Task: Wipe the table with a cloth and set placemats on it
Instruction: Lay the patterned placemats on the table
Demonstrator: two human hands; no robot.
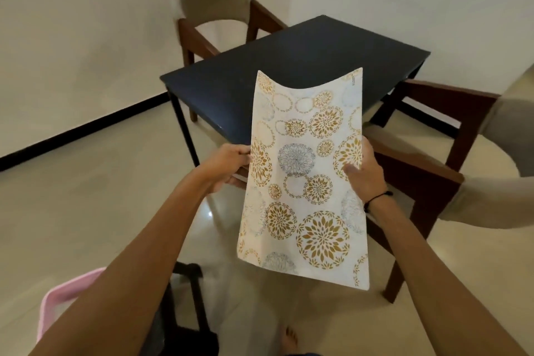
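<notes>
Placemat (303,179) with gold and grey floral circles, held up in the air in front of the dark tabletop (294,66), not on it, far edge sagging in the middle. Left hand (231,163) pinching the left edge, right hand (362,170) gripping the right edge, thumb on top. Wooden armchairs (427,136) at two sides, pink basket (62,300) bottom left.

A dark rectangular table (291,66) stands on pale glossy floor tiles (86,211) between two wooden chairs (219,23).
</notes>
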